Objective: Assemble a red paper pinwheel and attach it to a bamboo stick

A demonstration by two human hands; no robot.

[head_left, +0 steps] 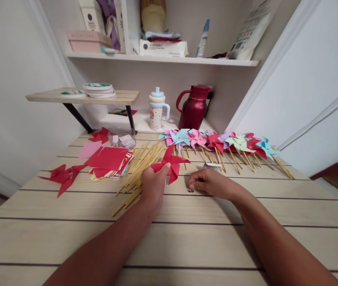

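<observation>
My left hand (153,180) is closed on a red paper pinwheel (174,162), with the thumb pressed at its centre and the blades spread out. To the right, my right hand (204,182) rests low over the table with its fingers bent together. At its fingertips lie small metallic pieces (190,190); whether the fingers pinch one is hidden. A small pale grey item (212,165) sits just behind that hand. Under and beside my left hand spreads a bundle of thin wooden sticks (136,171).
A stack of red paper sheets (109,158) and a loose red pinwheel (64,176) are at left. Finished pinwheels on sticks (216,143) line the back right. Behind stand a cup (156,113) and a red jug (193,109); a small raised shelf (121,96) holds tape rolls (99,90).
</observation>
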